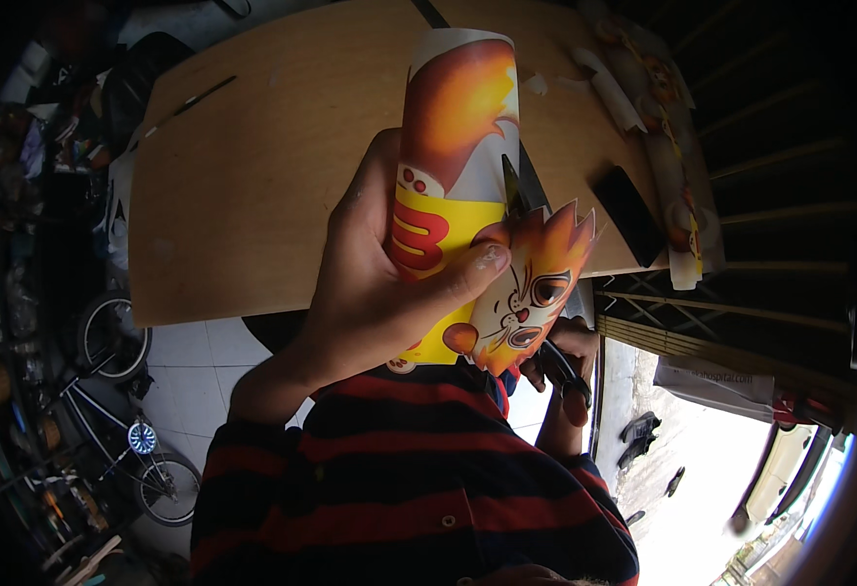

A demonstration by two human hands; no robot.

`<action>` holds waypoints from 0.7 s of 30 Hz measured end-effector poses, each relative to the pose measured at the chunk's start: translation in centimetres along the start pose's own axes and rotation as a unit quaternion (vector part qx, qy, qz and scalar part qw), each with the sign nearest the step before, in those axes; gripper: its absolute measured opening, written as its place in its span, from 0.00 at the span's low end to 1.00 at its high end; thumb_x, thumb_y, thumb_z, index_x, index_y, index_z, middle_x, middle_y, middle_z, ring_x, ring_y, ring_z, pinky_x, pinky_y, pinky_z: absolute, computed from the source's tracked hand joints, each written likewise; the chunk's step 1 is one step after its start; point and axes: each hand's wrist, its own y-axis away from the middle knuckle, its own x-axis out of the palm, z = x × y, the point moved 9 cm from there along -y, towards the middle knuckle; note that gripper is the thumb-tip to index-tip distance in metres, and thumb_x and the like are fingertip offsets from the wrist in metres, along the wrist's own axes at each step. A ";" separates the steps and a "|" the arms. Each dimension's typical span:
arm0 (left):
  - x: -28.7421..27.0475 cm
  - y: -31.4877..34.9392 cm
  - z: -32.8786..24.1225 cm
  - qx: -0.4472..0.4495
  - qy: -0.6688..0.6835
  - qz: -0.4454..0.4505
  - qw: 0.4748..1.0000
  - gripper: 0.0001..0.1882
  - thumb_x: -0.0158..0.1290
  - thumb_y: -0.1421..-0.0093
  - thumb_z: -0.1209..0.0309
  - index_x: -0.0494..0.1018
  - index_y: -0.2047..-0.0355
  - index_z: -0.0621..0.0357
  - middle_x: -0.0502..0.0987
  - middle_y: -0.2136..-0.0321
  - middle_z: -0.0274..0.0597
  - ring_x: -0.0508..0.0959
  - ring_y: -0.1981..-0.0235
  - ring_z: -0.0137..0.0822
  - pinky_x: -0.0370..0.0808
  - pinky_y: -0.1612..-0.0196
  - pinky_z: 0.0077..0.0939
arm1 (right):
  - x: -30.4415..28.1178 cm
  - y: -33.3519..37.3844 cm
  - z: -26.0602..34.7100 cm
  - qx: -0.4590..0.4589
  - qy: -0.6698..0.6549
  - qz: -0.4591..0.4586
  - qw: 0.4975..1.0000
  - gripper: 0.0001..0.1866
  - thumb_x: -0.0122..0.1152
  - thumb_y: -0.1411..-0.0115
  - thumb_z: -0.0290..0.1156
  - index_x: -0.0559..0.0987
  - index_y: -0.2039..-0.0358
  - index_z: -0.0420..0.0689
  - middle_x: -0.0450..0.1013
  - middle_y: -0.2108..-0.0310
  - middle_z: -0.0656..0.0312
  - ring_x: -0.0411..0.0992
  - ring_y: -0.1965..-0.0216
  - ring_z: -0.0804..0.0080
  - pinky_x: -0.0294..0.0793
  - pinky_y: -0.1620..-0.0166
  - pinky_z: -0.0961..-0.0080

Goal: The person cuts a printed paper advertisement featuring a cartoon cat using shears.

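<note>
My left hand (370, 259) is wrapped round a printed paper sheet (458, 107) curled into a tube. White, yellow and orange cover it, and a flame-haired cartoon animal's head (541, 293) stands out on its right side, partly cut round. The left thumb presses on the sheet beside that head. Behind the head, my right hand (573, 344) grips the dark handles of a pair of scissors (513, 184). One pointed blade shows above the head, against the sheet; the middle of the scissors is hidden by the paper.
A wooden table (252, 195) spreads beyond my hands. On its right lie a black phone (630, 215) and curled paper offcuts (612, 93); a thin dark pen-like stick (206, 93) lies far left. A bicycle (140, 438) stands lower left, shoes (639, 438) on the ground at right.
</note>
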 end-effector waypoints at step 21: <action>0.4 0.6 1.3 -0.021 0.066 -0.044 0.997 0.23 0.54 0.47 0.79 0.58 0.53 0.64 0.71 0.63 0.41 0.74 0.62 0.28 0.72 0.57 0.23 | 0.3 2.6 0.4 -0.119 0.082 -0.030 0.989 0.49 0.64 0.71 0.66 0.73 0.67 0.24 0.70 0.85 0.56 0.64 0.92 0.78 0.60 0.90 0.88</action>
